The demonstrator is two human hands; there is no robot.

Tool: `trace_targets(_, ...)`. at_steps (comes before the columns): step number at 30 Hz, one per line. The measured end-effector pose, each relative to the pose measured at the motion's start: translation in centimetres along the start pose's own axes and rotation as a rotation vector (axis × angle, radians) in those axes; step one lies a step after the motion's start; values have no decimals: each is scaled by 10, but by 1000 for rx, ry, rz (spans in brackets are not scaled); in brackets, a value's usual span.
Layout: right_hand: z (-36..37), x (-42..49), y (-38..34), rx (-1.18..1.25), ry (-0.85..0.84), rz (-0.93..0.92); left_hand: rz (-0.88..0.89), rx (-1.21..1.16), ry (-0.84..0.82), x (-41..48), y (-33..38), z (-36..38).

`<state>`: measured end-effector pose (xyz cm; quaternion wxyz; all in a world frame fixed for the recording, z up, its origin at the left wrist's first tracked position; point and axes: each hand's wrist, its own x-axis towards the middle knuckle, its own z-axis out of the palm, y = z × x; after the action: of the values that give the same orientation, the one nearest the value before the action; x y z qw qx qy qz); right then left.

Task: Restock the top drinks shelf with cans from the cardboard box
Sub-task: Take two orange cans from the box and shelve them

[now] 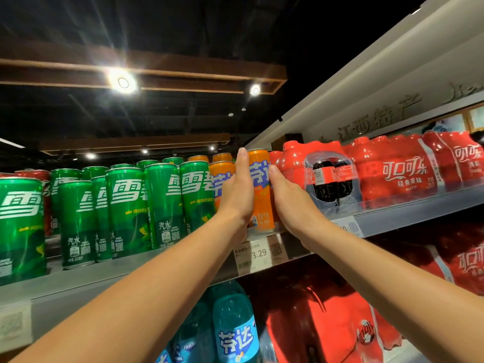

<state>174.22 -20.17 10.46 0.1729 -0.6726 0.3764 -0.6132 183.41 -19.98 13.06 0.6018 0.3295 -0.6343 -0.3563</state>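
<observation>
The orange can (262, 200) stands upright at the front of the top shelf (406, 218), between my hands. Left grip (237, 189): fingers straight, flat against the can's 9 o'clock side. Right grip (290, 203): fingers straight, against its 3 o'clock side. Green cans (162, 205) stand at 9 o'clock and red bottle packs (392, 171) at 3 o'clock.
</observation>
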Motion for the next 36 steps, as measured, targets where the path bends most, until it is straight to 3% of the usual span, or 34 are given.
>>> trace_targets(7, -6, -9, -3, -78, 40, -25, -36, -85, -9, 0, -1, -5)
trace_targets(13, -9, -14, 0, -184, 92, -27, -53, 0, 8, 5, -3, -1)
trace_targets(23, -9, -21, -3, -133, 132, 17, -89, 52, -58, -8, 3, -12)
trace_targets(29, -10, -27, -8, -339, 123, -17, 30, 469, -35, -20, 8, -35)
trace_targets(36, -9, -35, -27, -693, -48, -26, 101, 1033, -95, -67, 21, -61)
